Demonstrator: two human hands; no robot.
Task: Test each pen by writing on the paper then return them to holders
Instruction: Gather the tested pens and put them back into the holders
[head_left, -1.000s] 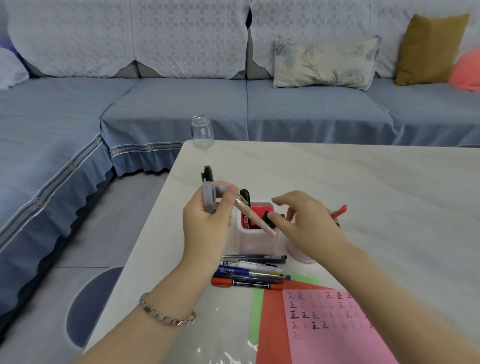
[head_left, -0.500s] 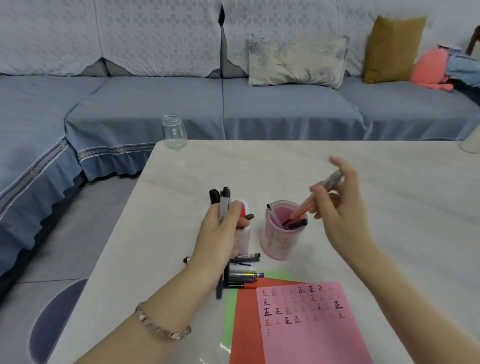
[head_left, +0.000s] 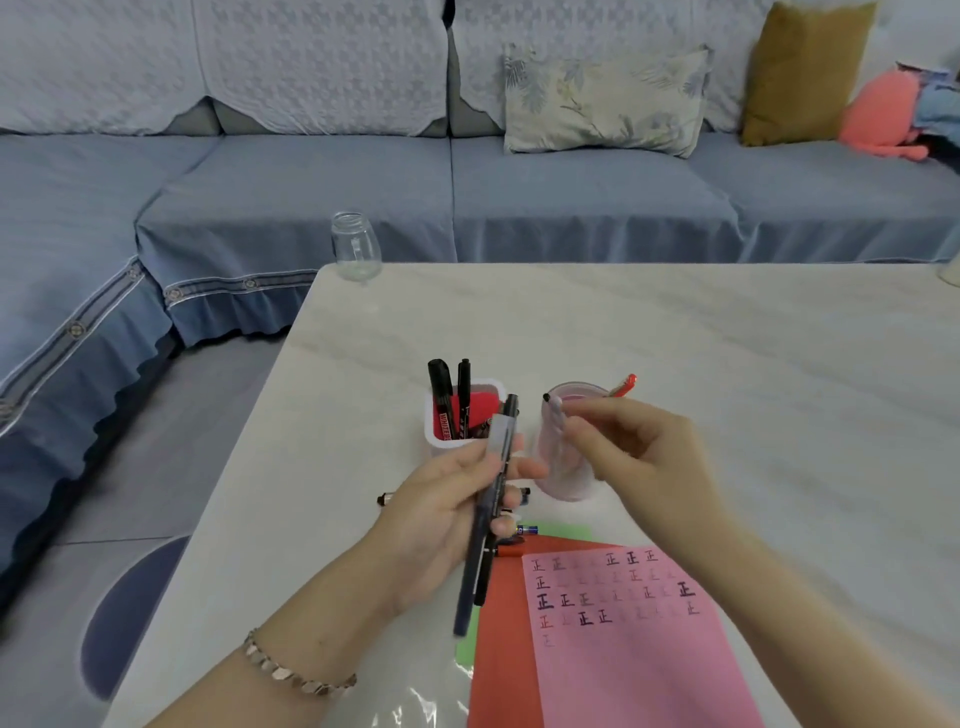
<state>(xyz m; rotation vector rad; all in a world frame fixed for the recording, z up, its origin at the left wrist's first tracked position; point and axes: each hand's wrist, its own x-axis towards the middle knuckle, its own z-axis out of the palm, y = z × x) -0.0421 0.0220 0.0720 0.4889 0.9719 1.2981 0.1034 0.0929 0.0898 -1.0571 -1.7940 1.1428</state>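
My left hand grips two pens together, a dark blue one with a clear cap and a black one, held upright over the loose pens lying on the table. My right hand hovers at the pink cup holder, its fingertips pinching a pale pen that stands in the cup beside a red pen. A white square holder carries two black markers. The pink paper with written characters lies on red and green sheets.
A clear glass jar stands at the table's far left corner. The marble table's left edge drops to the floor. A blue sofa with cushions runs along the back and left. A pale object sits at the far right edge.
My right hand came down from above the pink cup to its rim, and the pale pen now stands in the cup. My left hand tilted its two pens and drifted slightly right.
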